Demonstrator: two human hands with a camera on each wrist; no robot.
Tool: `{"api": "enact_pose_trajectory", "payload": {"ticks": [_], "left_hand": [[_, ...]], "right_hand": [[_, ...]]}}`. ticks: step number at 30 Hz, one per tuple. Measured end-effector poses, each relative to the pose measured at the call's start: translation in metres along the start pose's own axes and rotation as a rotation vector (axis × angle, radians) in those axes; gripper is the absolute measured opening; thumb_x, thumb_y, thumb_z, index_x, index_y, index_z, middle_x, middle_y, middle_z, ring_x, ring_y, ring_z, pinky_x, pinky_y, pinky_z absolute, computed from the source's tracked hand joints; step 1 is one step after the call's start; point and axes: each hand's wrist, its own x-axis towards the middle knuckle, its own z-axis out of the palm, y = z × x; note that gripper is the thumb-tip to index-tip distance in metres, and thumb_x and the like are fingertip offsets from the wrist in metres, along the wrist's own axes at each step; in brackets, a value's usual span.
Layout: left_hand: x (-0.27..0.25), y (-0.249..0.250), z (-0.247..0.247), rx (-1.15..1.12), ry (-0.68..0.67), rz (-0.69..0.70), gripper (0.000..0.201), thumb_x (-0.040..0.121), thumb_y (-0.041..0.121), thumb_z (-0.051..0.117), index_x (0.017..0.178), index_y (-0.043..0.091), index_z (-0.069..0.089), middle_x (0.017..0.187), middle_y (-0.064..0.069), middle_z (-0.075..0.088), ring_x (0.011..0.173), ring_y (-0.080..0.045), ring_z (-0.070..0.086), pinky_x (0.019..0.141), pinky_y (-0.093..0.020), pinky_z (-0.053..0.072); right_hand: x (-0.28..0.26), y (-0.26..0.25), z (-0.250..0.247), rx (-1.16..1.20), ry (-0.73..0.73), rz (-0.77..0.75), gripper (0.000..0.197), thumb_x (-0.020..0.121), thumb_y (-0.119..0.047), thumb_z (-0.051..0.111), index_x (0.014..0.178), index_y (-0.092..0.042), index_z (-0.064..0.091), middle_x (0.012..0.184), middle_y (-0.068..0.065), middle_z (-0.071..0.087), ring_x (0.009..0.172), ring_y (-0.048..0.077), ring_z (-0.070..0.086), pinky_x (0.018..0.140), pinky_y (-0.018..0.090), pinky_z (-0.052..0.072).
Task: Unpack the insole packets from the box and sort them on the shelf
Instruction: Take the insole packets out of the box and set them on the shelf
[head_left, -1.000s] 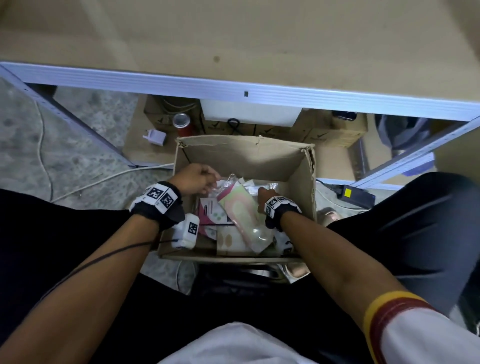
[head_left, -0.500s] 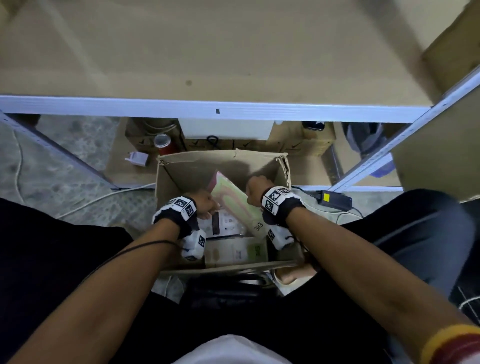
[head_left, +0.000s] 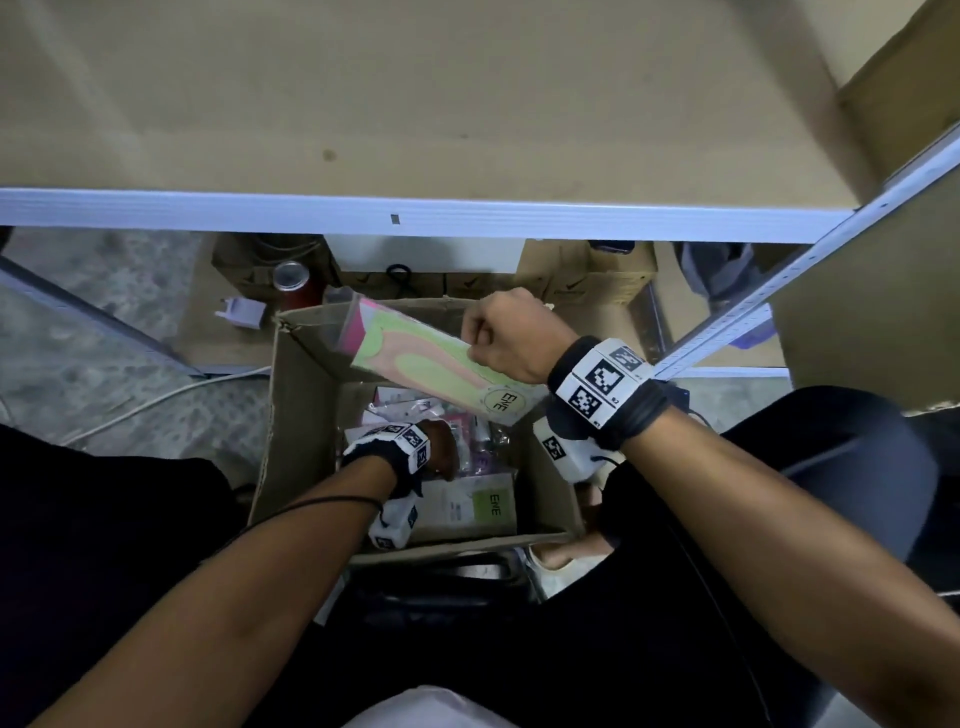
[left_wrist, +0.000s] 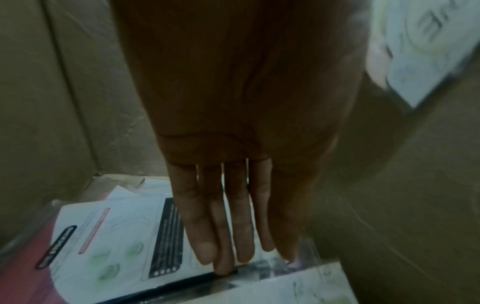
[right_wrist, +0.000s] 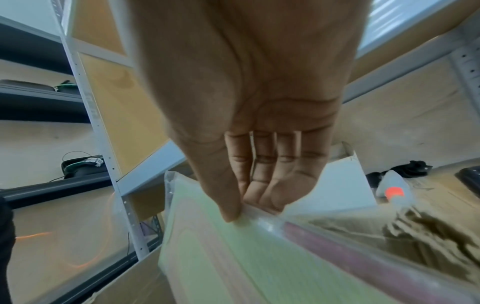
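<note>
While left hand probes box, right hand pinches insole pkt.

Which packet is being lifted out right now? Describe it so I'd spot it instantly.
Find the open cardboard box on the floor below the white-edged shelf. Above its far side, the right hand pinches the green and pink insole packet by one edge. Unlike the packets lying flat inside, under the left hand, it is raised and tilted, with a round "EnE" label near its lower end.
</note>
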Motion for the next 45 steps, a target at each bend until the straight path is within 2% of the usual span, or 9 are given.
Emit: {"api": "enact_pose_trajectory", "payload": {"ticks": [5, 15, 20, 26, 31, 34, 38, 41, 45], "left_hand": [[0.020, 0.015, 0.012, 0.190, -0.076, 0.016, 0.065, 0.094, 0.032, 0.067, 0.149, 0.008, 0.043, 0.157, -0.014, 0.037, 0.143, -0.029, 0.038, 0.116, -0.041, 0.034], [0.039, 0.016, 0.035, 0.412, -0.204, 0.128, 0.053, 0.092, 0.018, 0.070, 0.141, 0.007, 0.052, 0.151, -0.014, 0.044, 0.136, -0.031, 0.045, 0.106, -0.034, 0.039], [0.043, 0.021, 0.033, 0.363, -0.073, 0.220, 0.069, 0.090, 0.008, 0.067, 0.152, 0.019, 0.038, 0.139, -0.021, 0.052, 0.121, -0.038, 0.057, 0.097, -0.041, 0.050], [0.044, 0.029, 0.036, 0.440, -0.079, 0.239, 0.045, 0.086, 0.011, 0.072, 0.130, 0.005, 0.060, 0.132, -0.018, 0.060, 0.119, -0.034, 0.060, 0.097, -0.041, 0.052], [0.044, 0.017, 0.045, 0.508, -0.148, 0.161, 0.070, 0.089, 0.022, 0.074, 0.147, 0.003, 0.041, 0.147, -0.017, 0.047, 0.133, -0.032, 0.049, 0.104, -0.037, 0.044], [0.041, 0.000, 0.038, 0.458, -0.125, 0.119, 0.071, 0.090, 0.018, 0.072, 0.150, 0.001, 0.036, 0.153, -0.019, 0.039, 0.138, -0.031, 0.044, 0.109, -0.035, 0.041], [0.030, -0.023, 0.007, 0.360, 0.004, 0.121, 0.045, 0.088, 0.023, 0.073, 0.128, 0.004, 0.064, 0.138, -0.015, 0.058, 0.125, -0.029, 0.057, 0.100, -0.032, 0.045], [0.025, -0.048, -0.017, 0.291, 0.177, 0.064, 0.037, 0.084, 0.022, 0.076, 0.118, 0.009, 0.071, 0.129, -0.011, 0.065, 0.119, -0.028, 0.061, 0.098, -0.032, 0.046], [0.029, -0.077, -0.028, 0.184, 0.285, 0.008, 0.036, 0.091, 0.016, 0.069, 0.126, 0.007, 0.066, 0.136, -0.013, 0.060, 0.128, -0.029, 0.054, 0.109, -0.034, 0.037]], "right_hand": [[-0.003, 0.010, -0.011, 0.029, 0.044, -0.027, 0.004, 0.086, -0.013, 0.067, 0.087, -0.017, 0.068, 0.086, -0.002, 0.067, 0.080, 0.018, 0.064, 0.077, 0.039, 0.058], [0.011, 0.009, -0.009, 0.016, 0.025, -0.058, 0.009, 0.085, -0.010, 0.065, 0.084, -0.019, 0.065, 0.081, -0.005, 0.062, 0.078, 0.017, 0.061, 0.073, 0.037, 0.056], [0.014, 0.011, -0.008, 0.017, 0.015, -0.059, 0.009, 0.085, -0.010, 0.065, 0.085, -0.019, 0.065, 0.081, -0.006, 0.060, 0.078, 0.017, 0.060, 0.068, 0.033, 0.054], [0.013, 0.013, -0.011, 0.012, 0.003, -0.034, 0.011, 0.084, -0.008, 0.064, 0.083, -0.020, 0.065, 0.084, -0.003, 0.063, 0.080, 0.020, 0.062, 0.075, 0.039, 0.057], [0.013, 0.012, -0.012, 0.006, 0.013, -0.038, 0.011, 0.084, -0.008, 0.064, 0.085, -0.018, 0.067, 0.086, -0.003, 0.064, 0.082, 0.020, 0.063, 0.076, 0.039, 0.057], [0.012, 0.013, -0.011, 0.008, 0.009, -0.029, 0.010, 0.084, -0.008, 0.065, 0.086, -0.018, 0.067, 0.086, -0.003, 0.064, 0.083, 0.021, 0.064, 0.077, 0.039, 0.057], [0.012, 0.015, -0.012, 0.026, 0.021, -0.021, 0.009, 0.085, -0.010, 0.066, 0.085, -0.019, 0.067, 0.086, -0.004, 0.063, 0.083, 0.020, 0.063, 0.077, 0.040, 0.058], [0.012, 0.016, -0.012, 0.031, 0.033, -0.025, 0.009, 0.085, -0.010, 0.066, 0.085, -0.019, 0.067, 0.084, -0.005, 0.062, 0.082, 0.019, 0.063, 0.077, 0.040, 0.058], [0.014, 0.017, -0.010, 0.033, 0.038, -0.024, 0.008, 0.084, -0.010, 0.067, 0.086, -0.017, 0.069, 0.082, -0.005, 0.064, 0.081, 0.018, 0.064, 0.076, 0.040, 0.058]]}}
